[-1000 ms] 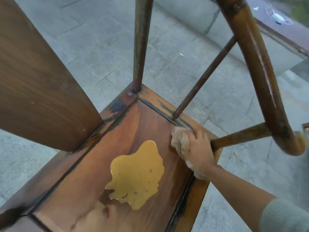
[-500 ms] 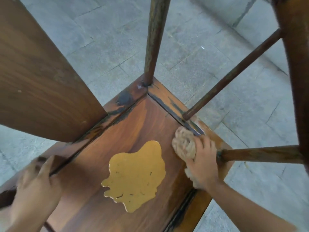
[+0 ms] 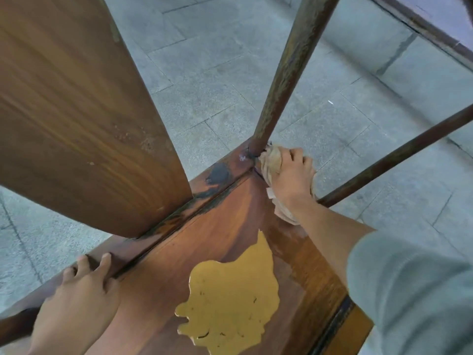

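Observation:
A wooden chair seat (image 3: pixel 204 242) fills the lower view, with a yellow patch (image 3: pixel 230 301) in its middle. My right hand (image 3: pixel 291 175) grips a crumpled beige cloth (image 3: pixel 272 160) and presses it onto the seat's far right corner, right against the foot of an upright post (image 3: pixel 284 80). My left hand (image 3: pixel 74 298) rests on the left rail of the seat frame, its fingers laid over the edge. The broad back splat (image 3: pixel 76 111) rises at the left.
A thin slanted spindle (image 3: pixel 394 160) runs right of my right hand. Dark worn stains (image 3: pixel 217 175) mark the back rail. Grey stone paving (image 3: pixel 210 73) lies all around, with a raised ledge (image 3: pixel 435 39) at the top right.
My right hand has slid the cloth along the side rail from near the spindles to the back corner post. My left hand has moved onto the left rail.

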The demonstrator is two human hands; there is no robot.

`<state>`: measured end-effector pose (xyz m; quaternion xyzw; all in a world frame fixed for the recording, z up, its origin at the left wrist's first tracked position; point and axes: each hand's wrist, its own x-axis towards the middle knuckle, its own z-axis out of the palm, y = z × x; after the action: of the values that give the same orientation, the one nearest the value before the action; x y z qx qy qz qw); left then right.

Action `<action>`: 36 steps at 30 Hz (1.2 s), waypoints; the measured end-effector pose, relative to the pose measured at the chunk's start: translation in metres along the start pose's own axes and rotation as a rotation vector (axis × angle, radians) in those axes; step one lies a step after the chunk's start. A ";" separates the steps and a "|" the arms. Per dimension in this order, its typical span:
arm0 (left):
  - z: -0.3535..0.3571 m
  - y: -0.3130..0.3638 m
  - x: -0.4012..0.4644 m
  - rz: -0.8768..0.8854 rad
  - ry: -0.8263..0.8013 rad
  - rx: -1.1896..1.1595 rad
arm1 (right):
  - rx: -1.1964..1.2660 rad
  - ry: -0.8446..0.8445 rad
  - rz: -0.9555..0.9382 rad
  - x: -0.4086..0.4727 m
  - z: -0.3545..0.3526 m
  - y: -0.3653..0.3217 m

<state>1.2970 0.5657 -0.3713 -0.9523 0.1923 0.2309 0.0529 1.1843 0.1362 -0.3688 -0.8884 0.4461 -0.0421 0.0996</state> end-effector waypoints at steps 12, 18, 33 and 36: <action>-0.033 0.003 -0.014 0.045 -0.147 0.001 | 0.031 -0.140 -0.343 -0.048 -0.003 0.004; -0.053 0.013 -0.019 0.040 -0.195 -0.030 | 0.135 -0.546 -0.893 -0.164 -0.022 0.042; -0.056 0.010 -0.025 0.048 -0.255 -0.052 | 0.192 -0.420 -0.734 -0.089 -0.010 -0.031; -0.058 0.013 -0.023 0.048 -0.251 -0.083 | 0.235 -0.279 -0.614 -0.045 -0.021 -0.042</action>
<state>1.2970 0.5511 -0.3096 -0.9124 0.1970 0.3575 0.0316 1.1869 0.1934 -0.3387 -0.9608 0.1324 0.0007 0.2436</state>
